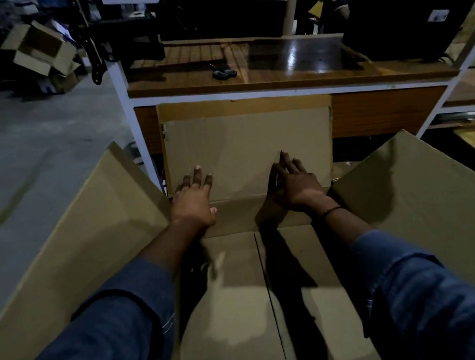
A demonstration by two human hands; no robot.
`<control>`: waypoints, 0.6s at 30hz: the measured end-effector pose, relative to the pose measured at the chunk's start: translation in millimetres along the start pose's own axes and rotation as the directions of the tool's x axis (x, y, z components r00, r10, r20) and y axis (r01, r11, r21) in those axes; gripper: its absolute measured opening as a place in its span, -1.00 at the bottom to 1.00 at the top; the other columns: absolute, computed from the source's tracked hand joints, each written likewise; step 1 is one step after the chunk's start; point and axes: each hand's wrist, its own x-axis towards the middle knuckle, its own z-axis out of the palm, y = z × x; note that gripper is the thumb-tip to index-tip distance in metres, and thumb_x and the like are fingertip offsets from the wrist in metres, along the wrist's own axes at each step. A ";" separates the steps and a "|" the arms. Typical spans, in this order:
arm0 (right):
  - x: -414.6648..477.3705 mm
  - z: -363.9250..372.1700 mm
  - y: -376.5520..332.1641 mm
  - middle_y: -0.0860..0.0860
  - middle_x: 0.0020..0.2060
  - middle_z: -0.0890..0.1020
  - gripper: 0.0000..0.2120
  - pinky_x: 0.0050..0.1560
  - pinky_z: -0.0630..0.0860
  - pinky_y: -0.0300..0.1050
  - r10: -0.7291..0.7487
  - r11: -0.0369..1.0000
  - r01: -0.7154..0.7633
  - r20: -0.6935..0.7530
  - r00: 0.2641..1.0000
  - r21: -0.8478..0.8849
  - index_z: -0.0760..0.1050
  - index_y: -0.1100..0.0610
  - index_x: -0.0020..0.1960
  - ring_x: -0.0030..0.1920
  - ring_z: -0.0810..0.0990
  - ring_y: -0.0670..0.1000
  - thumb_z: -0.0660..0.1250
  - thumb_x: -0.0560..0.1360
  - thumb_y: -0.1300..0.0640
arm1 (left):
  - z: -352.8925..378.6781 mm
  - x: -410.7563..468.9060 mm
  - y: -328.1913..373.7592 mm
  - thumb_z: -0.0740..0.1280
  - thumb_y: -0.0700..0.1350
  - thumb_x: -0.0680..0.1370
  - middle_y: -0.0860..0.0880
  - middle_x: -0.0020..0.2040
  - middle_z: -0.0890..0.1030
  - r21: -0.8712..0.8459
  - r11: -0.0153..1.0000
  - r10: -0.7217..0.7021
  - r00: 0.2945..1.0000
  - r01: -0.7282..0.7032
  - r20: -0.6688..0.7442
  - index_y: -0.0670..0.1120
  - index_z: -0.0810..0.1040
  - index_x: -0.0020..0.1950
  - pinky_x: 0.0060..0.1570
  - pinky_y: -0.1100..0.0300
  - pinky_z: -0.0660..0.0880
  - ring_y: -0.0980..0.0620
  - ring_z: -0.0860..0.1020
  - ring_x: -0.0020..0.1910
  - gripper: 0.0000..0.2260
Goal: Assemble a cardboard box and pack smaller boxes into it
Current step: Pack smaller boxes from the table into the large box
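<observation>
Both palms on far flap (244, 146) of open cardboard box (245, 312), left hand (192, 198) and right hand (296, 185) fingers straight, gripping nothing, side flaps (74, 242) splayed outboard of each wrist

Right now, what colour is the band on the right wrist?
Black. The wrist band shows best in the head view, the only one.

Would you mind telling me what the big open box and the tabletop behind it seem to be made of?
Box: matte brown cardboard, probably corrugated; creased folds and stiff flaps. Tabletop: wood or wood-look laminate, glossy; grain lines and bright reflections show.
</observation>
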 end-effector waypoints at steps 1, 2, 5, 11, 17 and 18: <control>0.6 0.9 0.1 -0.07 0.66 -0.32 -0.15 0.59 0.09 0.29 0.001 1.000 -0.001 0.000 1.000 -0.001 -0.06 -0.06 0.70 0.67 -0.20 0.14 0.40 0.60 0.00 | 0.2 0.3 0.3 0.37 0.16 0.57 -0.07 0.71 -0.19 0.000 1.000 0.000 1.000 0.000 -0.001 0.06 -0.04 0.71 0.59 -0.06 0.13 -0.18 0.02 0.67 -0.16; 1.6 2.0 0.0 -0.07 0.65 -0.33 -0.15 0.59 0.09 0.29 0.001 1.000 -0.001 0.001 1.000 -0.002 -0.06 -0.06 0.70 0.67 -0.20 0.14 0.40 0.60 0.00 | 0.7 0.9 0.2 0.37 0.16 0.57 -0.08 0.71 -0.18 0.004 1.000 0.001 1.000 -0.001 -0.003 0.06 -0.03 0.71 0.58 -0.06 0.14 -0.19 0.03 0.67 -0.16; 3.6 5.0 -0.2 -0.06 0.65 -0.34 -0.13 0.59 0.12 0.29 0.002 1.000 -0.002 0.001 1.000 -0.006 -0.07 -0.06 0.70 0.67 -0.20 0.15 0.41 0.60 0.01 | 2.6 2.8 -0.3 0.38 0.16 0.57 -0.07 0.70 -0.20 0.004 1.000 -0.002 1.000 0.002 0.009 0.07 -0.04 0.71 0.58 -0.07 0.14 -0.18 0.02 0.67 -0.15; 6.6 1.3 2.0 -0.04 0.67 -0.28 -0.16 0.59 0.17 0.30 -0.019 0.999 0.019 -0.001 1.000 -0.033 -0.03 -0.05 0.69 0.67 -0.16 0.16 0.41 0.59 0.01 | -2.7 5.4 -0.7 0.38 0.15 0.58 -0.08 0.70 -0.19 0.018 0.999 0.029 0.999 -0.030 0.030 0.06 -0.04 0.71 0.55 -0.08 0.19 -0.19 0.03 0.67 -0.16; 3.2 0.7 12.9 -0.10 0.66 -0.31 -0.16 0.57 0.17 0.32 -0.048 0.999 0.048 0.016 0.999 -0.013 -0.01 -0.09 0.68 0.67 -0.17 0.10 0.43 0.59 -0.02 | -2.0 1.2 -3.3 0.37 0.15 0.58 -0.06 0.70 -0.22 0.017 0.999 0.038 0.998 -0.038 0.041 0.07 -0.07 0.71 0.55 -0.11 0.22 -0.18 0.01 0.67 -0.15; 1.0 3.5 15.7 -0.09 0.66 -0.31 -0.18 0.58 0.17 0.31 -0.056 0.998 0.056 -0.002 0.998 -0.021 0.01 -0.09 0.68 0.68 -0.17 0.10 0.42 0.59 -0.01 | -1.5 0.1 -3.9 0.37 0.15 0.57 -0.06 0.70 -0.22 0.023 0.999 0.039 0.999 -0.040 0.035 0.07 -0.07 0.71 0.55 -0.11 0.23 -0.18 0.02 0.67 -0.15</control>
